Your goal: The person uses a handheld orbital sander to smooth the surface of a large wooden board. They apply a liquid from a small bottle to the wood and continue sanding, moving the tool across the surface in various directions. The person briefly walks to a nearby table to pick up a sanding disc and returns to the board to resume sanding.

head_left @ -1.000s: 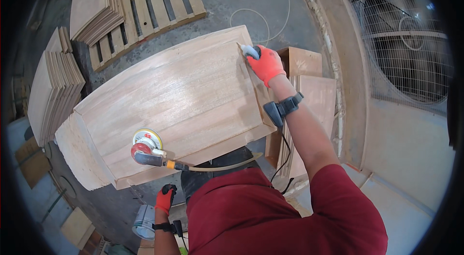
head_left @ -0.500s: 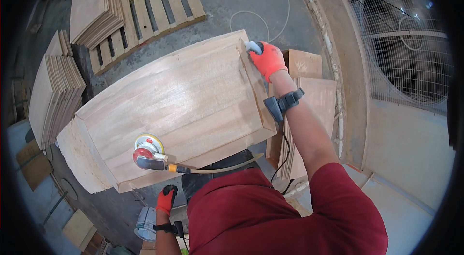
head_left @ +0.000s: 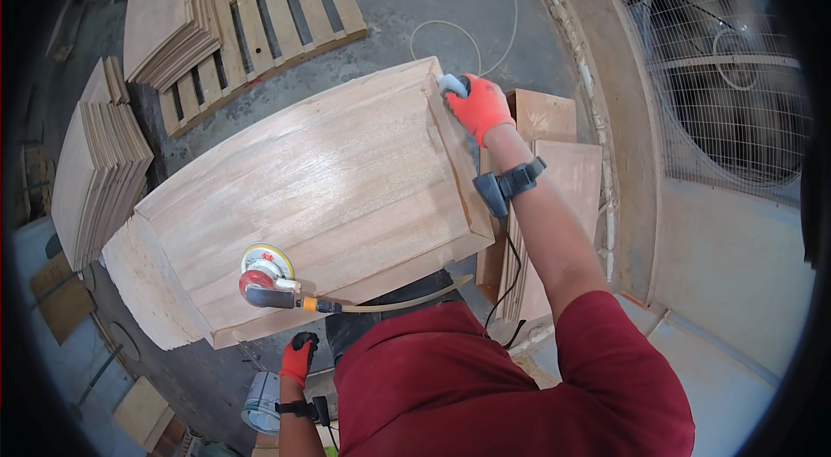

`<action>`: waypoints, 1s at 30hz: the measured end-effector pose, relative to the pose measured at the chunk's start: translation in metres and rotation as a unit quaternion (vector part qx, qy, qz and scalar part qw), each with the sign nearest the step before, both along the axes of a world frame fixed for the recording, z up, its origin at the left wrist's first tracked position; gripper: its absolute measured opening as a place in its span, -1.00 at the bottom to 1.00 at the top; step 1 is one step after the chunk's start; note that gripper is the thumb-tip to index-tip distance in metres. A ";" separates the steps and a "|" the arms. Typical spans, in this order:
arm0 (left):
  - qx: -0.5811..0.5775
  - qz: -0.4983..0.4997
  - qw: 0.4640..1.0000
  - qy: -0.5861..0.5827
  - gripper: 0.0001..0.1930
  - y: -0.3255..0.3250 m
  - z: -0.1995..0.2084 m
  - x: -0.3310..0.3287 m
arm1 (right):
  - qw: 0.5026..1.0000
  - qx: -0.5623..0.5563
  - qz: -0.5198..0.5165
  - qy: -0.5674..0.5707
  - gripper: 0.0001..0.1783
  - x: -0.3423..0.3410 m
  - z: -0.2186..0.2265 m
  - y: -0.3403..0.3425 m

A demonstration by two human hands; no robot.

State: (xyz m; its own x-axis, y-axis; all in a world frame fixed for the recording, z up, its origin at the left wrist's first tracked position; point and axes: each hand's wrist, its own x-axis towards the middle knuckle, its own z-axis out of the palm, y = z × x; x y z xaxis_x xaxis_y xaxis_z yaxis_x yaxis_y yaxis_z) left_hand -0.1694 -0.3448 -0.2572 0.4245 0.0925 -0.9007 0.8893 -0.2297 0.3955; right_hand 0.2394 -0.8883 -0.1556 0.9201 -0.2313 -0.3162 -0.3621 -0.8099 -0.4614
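A large pale wooden panel (head_left: 294, 171), with one slightly curved long side and a raised frame, lies in front of me. At its far right corner my right hand (head_left: 482, 108), in a red glove with dark fingertips, is closed on a small whitish pad (head_left: 451, 83) pressed at the edge; its exact kind is unclear. A round air sander (head_left: 268, 273) with a red-and-grey body rests on the near left part of the panel, its hose running toward my waist. My left hand (head_left: 299, 357), gloved alike, hangs low beside my body, fingers curled, with nothing visible in them.
Stacks of curved wooden boards (head_left: 99, 171) stand at the left, and another stack (head_left: 169, 11) sits on a slatted pallet (head_left: 286, 3). Wooden pieces (head_left: 558, 197) lean right of the panel. A caged fan (head_left: 727, 59) is at far right. A bucket (head_left: 261, 401) stands near my left hand.
Almost nothing differs. My right hand stays at the same corner with the pad, and the sander and my left hand keep their places; the panel has shifted very slightly.
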 end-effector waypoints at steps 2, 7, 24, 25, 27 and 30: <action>-0.010 -0.001 1.000 -0.002 -0.71 0.000 0.000 0.001 | 1.000 -0.002 -0.002 -0.019 -0.62 -0.007 -0.005 0.005; -0.017 -0.038 0.998 0.037 -0.71 0.004 0.000 0.004 | 1.000 0.007 0.000 0.029 -0.64 -0.017 0.010 0.022; -0.012 -0.061 0.998 0.016 -0.70 0.019 -0.004 0.009 | 0.998 0.042 -0.014 0.040 -0.65 -0.027 0.005 0.039; -0.010 -0.067 0.998 0.013 -0.70 0.023 -0.005 0.009 | 0.999 0.032 -0.007 0.039 -0.65 -0.027 0.003 0.043; -0.016 -0.069 0.997 0.010 -0.71 0.030 -0.007 0.010 | 0.999 0.010 0.005 0.037 -0.64 -0.025 0.000 0.050; -0.029 -0.047 0.998 -0.007 -0.72 0.044 -0.012 0.005 | 0.999 0.003 0.005 0.038 -0.65 -0.028 0.003 0.065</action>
State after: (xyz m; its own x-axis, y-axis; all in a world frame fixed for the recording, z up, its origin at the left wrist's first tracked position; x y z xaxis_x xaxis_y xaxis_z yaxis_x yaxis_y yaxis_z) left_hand -0.1643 -0.3004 -0.2690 0.4414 0.0001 -0.8973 0.8593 -0.2880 0.4227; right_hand 0.2114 -0.8229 -0.1521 0.8959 -0.2206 -0.3857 -0.3882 -0.8109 -0.4379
